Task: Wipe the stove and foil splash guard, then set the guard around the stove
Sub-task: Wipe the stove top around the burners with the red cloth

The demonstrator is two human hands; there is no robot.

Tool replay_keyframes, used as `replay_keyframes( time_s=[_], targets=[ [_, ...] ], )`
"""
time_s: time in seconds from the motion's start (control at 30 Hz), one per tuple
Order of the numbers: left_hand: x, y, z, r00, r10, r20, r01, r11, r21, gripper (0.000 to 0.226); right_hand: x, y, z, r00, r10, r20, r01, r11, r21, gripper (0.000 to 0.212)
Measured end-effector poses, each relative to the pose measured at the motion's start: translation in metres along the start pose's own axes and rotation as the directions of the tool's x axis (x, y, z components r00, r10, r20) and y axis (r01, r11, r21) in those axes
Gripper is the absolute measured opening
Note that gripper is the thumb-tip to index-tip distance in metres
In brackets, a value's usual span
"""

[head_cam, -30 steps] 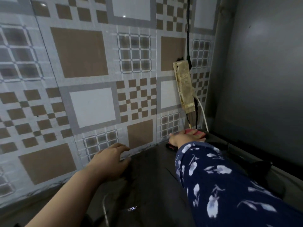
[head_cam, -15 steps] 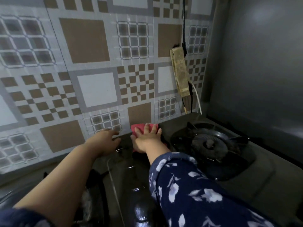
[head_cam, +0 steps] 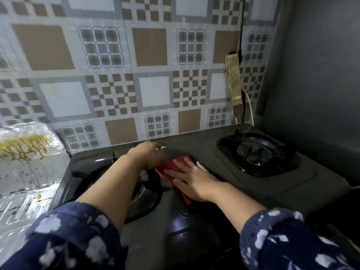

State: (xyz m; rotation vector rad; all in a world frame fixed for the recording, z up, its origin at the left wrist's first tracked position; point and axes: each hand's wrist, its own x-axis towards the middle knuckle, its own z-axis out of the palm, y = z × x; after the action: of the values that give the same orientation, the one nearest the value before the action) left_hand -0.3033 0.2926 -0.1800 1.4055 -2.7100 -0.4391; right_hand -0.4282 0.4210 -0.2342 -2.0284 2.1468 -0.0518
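Note:
A dark two-burner gas stove (head_cam: 194,145) fills the middle of the view. My right hand (head_cam: 194,182) lies flat, fingers spread, pressing a red cloth (head_cam: 167,169) onto the stove top between the burners. My left hand (head_cam: 148,156) rests on the stove just left of the cloth, near the back edge, holding nothing that I can see. The foil splash guard (head_cam: 27,152), stained with yellow-brown drips, lies at the far left, apart from both hands.
The right burner (head_cam: 253,151) with its black grate sits at the back right; the left burner (head_cam: 144,191) is partly under my left forearm. A patterned tiled wall (head_cam: 152,75) stands close behind. A grimy power strip (head_cam: 233,80) with cables hangs near the grey side wall (head_cam: 321,75).
My right hand has dragged the red cloth from the back right corner leftward and forward to the stove's centre. My left hand stayed near the back edge. The view tilted down, bringing the foil guard into sight.

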Motion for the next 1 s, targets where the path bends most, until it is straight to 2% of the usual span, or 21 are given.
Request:
replay_keyframes(
  time_s=[0.1,0.3,0.4,0.53,0.67,0.87,1.0],
  targets=[
    [-0.005,-0.016,-0.001,1.0,-0.003,-0.009,0.003,0.999,0.038,0.046,-0.012,0.017,-0.005,1.0,-0.01,0.011,0.01,1.0,-0.005,0.046],
    [-0.001,-0.041,0.0,1.0,0.005,-0.009,-0.004,0.999,0.045,0.045,0.065,0.031,-0.013,0.96,0.279,-0.008,-0.278,0.96,0.046,0.051],
    [0.009,-0.054,-0.002,0.999,0.031,-0.039,-0.028,0.997,0.065,0.052,0.112,0.025,-0.017,0.937,0.349,-0.014,-0.347,0.936,0.064,0.054],
    [0.016,-0.063,-0.008,0.995,0.069,-0.077,-0.058,0.988,0.141,0.07,0.159,0.002,-0.022,0.953,0.303,0.001,-0.302,0.949,0.086,0.053],
    [0.019,-0.067,-0.013,0.999,0.038,-0.032,-0.032,0.983,0.18,0.083,0.167,-0.014,-0.021,0.99,0.143,0.007,-0.143,0.988,0.065,0.049],
    [0.015,-0.066,-0.01,0.998,0.044,-0.035,-0.042,0.997,0.066,0.078,0.113,0.003,-0.015,0.999,0.024,-0.033,-0.021,0.997,0.081,0.046],
    [0.002,-0.077,-0.009,0.994,0.034,-0.103,-0.041,0.997,-0.067,0.062,0.114,0.025,-0.018,0.99,0.135,-0.042,-0.131,0.988,0.081,0.05]
  ],
)
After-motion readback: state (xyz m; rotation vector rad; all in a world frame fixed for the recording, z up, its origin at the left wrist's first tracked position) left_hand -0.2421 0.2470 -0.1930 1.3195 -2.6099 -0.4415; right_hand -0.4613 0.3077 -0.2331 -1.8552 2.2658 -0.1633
